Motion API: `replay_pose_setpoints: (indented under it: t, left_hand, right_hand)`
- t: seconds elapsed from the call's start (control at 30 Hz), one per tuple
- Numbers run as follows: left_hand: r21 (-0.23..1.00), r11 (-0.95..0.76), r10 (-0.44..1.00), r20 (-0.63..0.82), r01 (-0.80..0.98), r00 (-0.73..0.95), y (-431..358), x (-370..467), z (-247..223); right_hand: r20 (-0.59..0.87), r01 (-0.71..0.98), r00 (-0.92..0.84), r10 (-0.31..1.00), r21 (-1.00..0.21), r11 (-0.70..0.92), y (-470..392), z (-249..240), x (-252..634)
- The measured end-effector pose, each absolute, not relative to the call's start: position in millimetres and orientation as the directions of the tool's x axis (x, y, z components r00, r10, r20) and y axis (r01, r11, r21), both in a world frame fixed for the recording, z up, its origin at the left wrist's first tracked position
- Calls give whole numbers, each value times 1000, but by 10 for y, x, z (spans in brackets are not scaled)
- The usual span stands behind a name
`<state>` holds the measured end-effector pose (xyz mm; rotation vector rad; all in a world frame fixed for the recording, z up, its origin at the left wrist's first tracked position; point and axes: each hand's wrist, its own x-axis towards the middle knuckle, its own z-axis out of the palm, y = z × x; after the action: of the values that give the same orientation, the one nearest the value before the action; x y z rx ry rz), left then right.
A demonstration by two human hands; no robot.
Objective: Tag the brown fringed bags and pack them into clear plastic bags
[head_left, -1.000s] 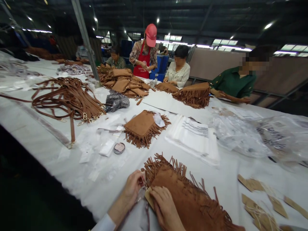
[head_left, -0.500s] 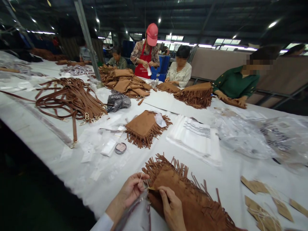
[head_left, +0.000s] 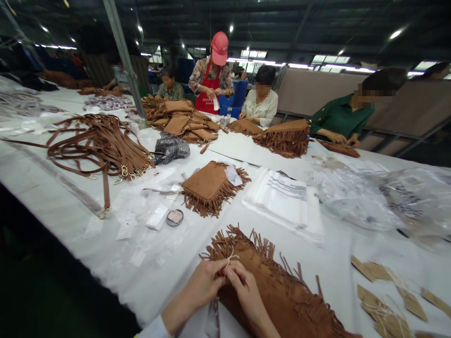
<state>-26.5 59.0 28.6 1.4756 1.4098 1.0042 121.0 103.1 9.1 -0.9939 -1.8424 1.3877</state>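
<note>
A brown suede fringed bag [head_left: 278, 291] lies on the white table [head_left: 70, 206] right in front of me. My left hand [head_left: 202, 284] and my right hand [head_left: 244, 286] meet at the bag's near left corner. Both pinch a thin white string [head_left: 229, 258] that loops up between the fingertips. The tag on that string is hidden under my fingers.
A second fringed bag [head_left: 211, 185] lies further back beside a small round tin [head_left: 174, 217]. Brown straps [head_left: 102, 145] pile at left, white printed bags [head_left: 285, 197] and clear plastic [head_left: 380, 197] at right, kraft tags [head_left: 384, 300] at near right. Several people work across the table.
My hands have come together at the bag's corner and the white string now stands up between them. The kraft tag seen a second ago under my right hand is no longer visible.
</note>
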Motion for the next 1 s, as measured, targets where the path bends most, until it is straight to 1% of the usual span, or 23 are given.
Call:
replay_pose_setpoints:
  t: [0.07,0.13,0.23,0.33,0.4,0.5,0.57,0.63,0.7,0.73,0.8,0.87,0.93,0.97,1.0]
  left_hand:
    - [938,-8,1000,3,347,15,605,-224,239]
    - [940,64,996,-41,335,-74,624,-189,175]
    - [951,210,960,-156,227,-234,658,-162,62]
    - [958,238,930,-177,160,-321,683,-159,-44]
    - [977,213,912,-189,27,-365,688,-169,-104]
    - [952,178,851,-275,-249,-446,691,-229,-182]
    - [931,165,813,-315,-325,-490,715,-329,-220]
    - [927,147,785,-322,-345,-529,779,-491,-242]
    - [923,113,748,-323,-369,-580,881,-701,-243]
    - [922,95,728,-322,-376,-605,937,-813,-234]
    - [924,60,694,-310,-378,-649,1024,-1022,-195]
    - [933,39,670,-290,-358,-684,1030,-1169,-130]
    - [942,47,663,-278,-332,-695,918,-1213,-61]
    - [943,79,685,-286,-322,-670,819,-1193,-36]
    - [942,136,729,-306,-308,-613,697,-1147,-22]
  right_hand:
    - [1,194,-452,892,-976,100,1020,65,1171]
    - [-36,156,-386,922,-987,27,1005,6,1128]
    - [-99,74,-311,945,-994,-80,994,-91,1080]
    - [-129,54,-196,972,-991,-121,1007,-146,1075]
    - [-108,95,-144,984,-991,-95,1024,-158,1090]
    - [-46,186,-131,990,-982,-21,1044,-177,1117]
    - [18,247,-148,989,-967,55,1040,-205,1134]
    - [120,326,-182,976,-929,175,1010,-247,1170]
    - [235,425,-248,940,-845,323,944,-300,1252]
    - [286,476,-301,910,-781,403,896,-330,1316]
    - [365,562,-444,818,-598,571,776,-402,1485]
    - [414,599,-587,696,-357,717,649,-486,1678]
    - [454,610,-661,598,-138,780,549,-574,1846]
    - [481,619,-668,568,-63,783,518,-612,1909]
    - [510,631,-663,548,-13,775,503,-644,1956]
